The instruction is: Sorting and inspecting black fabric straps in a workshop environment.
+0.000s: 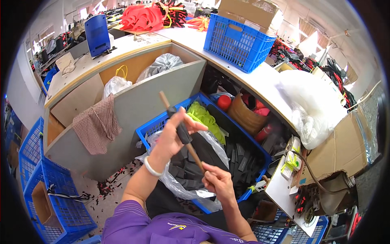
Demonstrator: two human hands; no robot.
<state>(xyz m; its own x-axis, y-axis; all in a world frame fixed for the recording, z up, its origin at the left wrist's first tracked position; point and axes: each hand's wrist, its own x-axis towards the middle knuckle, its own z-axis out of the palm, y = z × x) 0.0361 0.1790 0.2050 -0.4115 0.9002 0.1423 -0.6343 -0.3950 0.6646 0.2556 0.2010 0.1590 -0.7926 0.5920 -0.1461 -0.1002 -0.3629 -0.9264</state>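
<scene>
Key relation: wooden rod (193, 155) sits in front of the torso, above the lined crate, long axis diagonal, far end up-left, near end down-right. Right hand (218, 179) has the near end, thumb and fingers pinching it. Left hand (174, 129) is further up the rod, at a black sleeve (183, 134) which sits around the rod and lines up with its axis. Left fingers partly extended to the right, thumb side lying over the sleeve; can't tell if they're clamped on it. Bare wood shows past the sleeve at the far end and between the hands. Left hand is the nearer one to the sleeve; from the right hand, the sleeve lies up-left along the rod.

Below: blue plastic crate (263, 162) with a clear liner (217, 148), dark flat strips (239, 157) loose inside, lime-green fabric (202, 116) toward its far corner. No support under the rod that I can see except the hands.

Room: grey panel (150, 99) ahead-left with a checked cloth (97, 125) draped over its edge. White worktop (195, 38) beyond, carrying a perforated blue crate (239, 42) and red-orange fabric pieces (141, 18). Clear plastic bag (310, 110) hangs over the worktop edge at right, just beside an open cardboard box (339, 148). Dark scraps on the floor (97, 205), left.
</scene>
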